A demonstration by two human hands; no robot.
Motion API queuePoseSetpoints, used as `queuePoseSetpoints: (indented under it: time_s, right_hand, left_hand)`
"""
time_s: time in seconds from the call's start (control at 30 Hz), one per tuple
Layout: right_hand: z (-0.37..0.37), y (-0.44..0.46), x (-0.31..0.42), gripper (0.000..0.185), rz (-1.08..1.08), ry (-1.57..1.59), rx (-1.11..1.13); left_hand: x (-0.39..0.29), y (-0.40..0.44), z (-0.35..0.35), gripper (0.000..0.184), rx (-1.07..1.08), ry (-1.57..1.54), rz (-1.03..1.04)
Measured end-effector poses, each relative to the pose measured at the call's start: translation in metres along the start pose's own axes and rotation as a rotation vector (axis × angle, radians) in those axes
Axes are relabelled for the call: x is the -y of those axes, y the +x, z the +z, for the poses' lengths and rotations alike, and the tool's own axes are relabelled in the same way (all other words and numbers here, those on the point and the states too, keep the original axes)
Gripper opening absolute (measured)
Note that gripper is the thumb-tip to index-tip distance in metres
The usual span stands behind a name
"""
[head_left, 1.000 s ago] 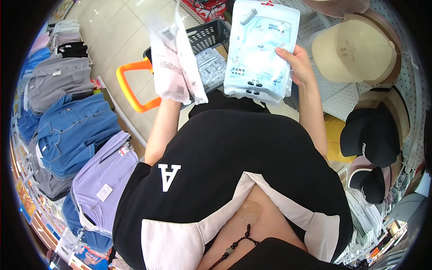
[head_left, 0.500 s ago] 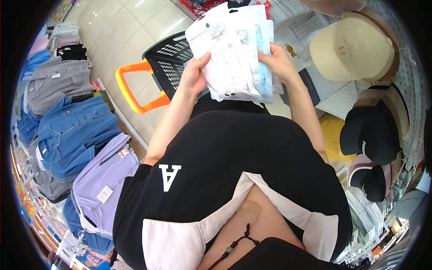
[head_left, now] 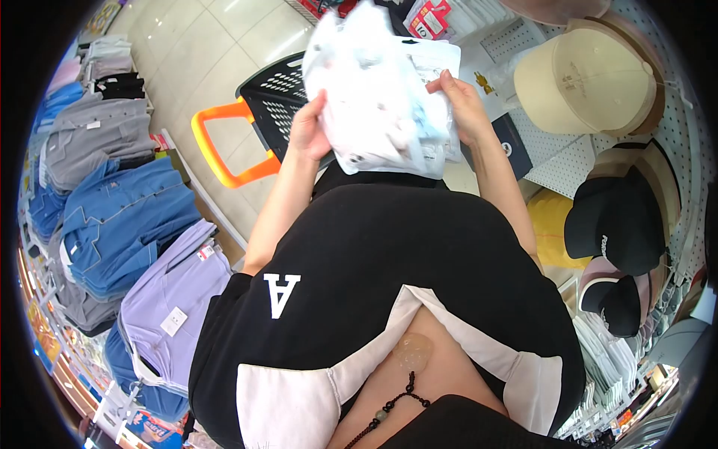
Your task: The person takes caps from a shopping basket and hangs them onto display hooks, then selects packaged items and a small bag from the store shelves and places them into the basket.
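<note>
Several whitish plastic packages are fanned out in front of my chest, the front ones smeared by motion. My left hand is closed on their left edge, thumb on the front face. On the other side, my right hand grips the right edge of the rear packages, thumb and a finger showing at the rim. One rear package has a black-edged hang hole at its top. Printing on the packs is too blurred to read.
A black shopping basket with an orange handle stands behind my left hand on the tiled floor. Folded clothes, among them a blue shirt, fill the left racks. Caps, including a beige cap, hang at right.
The front packages have shifted up and to the left, spreading apart from the rear ones. More of a rear package shows at right. My left hand has moved slightly left.
</note>
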State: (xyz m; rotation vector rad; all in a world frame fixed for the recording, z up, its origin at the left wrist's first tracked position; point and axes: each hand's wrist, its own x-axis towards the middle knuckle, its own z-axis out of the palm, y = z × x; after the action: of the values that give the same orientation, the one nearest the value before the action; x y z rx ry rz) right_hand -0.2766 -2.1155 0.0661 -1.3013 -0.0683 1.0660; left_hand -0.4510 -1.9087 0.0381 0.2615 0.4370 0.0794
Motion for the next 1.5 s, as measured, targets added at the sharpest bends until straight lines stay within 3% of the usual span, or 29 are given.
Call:
queuePoseSetpoints:
  time_s: [0.13,0.27,0.47,0.57,0.63,0.7,0.87,1.07,1.27,1.37,1.43,1.5]
  right_hand:
    - [-0.009,-0.004,0.0,0.012,-0.086,0.052,-0.042]
    - [-0.023,-0.005,0.007,0.012,-0.115,0.045,0.0]
    - [-0.02,-0.006,0.018,0.017,-0.148,0.021,0.024]
    - [-0.012,-0.005,0.023,0.022,-0.201,-0.057,0.007]
    - [-0.008,0.0,0.022,0.03,-0.261,-0.148,0.038]
    - [-0.005,0.003,0.022,0.032,-0.305,-0.24,0.032]
    - [0.004,0.003,0.019,0.034,-0.29,-0.361,0.0]
    - [0.006,0.001,0.012,0.038,-0.234,-0.286,-0.045]
    - [0.0,-0.003,0.003,0.058,-0.374,-0.218,0.033]
    - [-0.009,-0.005,-0.002,0.063,-0.335,-0.104,0.037]
    - [-0.022,-0.001,-0.007,0.068,-0.316,0.144,0.038]
    - [-0.027,-0.003,-0.003,0.07,-0.349,0.179,0.015]
  left_hand:
    - [-0.021,-0.009,-0.017,0.045,0.273,-0.183,0.081]
    - [-0.029,-0.013,-0.018,0.045,0.27,-0.191,0.125]
    - [-0.004,0.002,-0.013,0.043,0.187,-0.265,0.109]
    - [0.006,0.01,-0.016,0.045,0.119,-0.097,0.123]
    - [0.004,0.008,0.004,0.048,0.161,-0.191,-0.042]
    - [0.005,0.01,0.012,0.05,0.122,-0.173,-0.05]
    - [0.01,0.018,0.021,0.05,-0.061,0.061,-0.018]
    - [0.016,0.015,0.017,0.049,-0.131,0.114,-0.086]
    - [0.016,0.01,0.0,0.051,-0.094,0.135,-0.133]
    - [0.018,0.006,-0.019,0.053,-0.091,0.055,-0.099]
    - [0.02,0.002,-0.028,0.044,-0.017,-0.072,0.07]
    - [0.014,-0.001,-0.029,0.05,-0.043,-0.055,0.165]
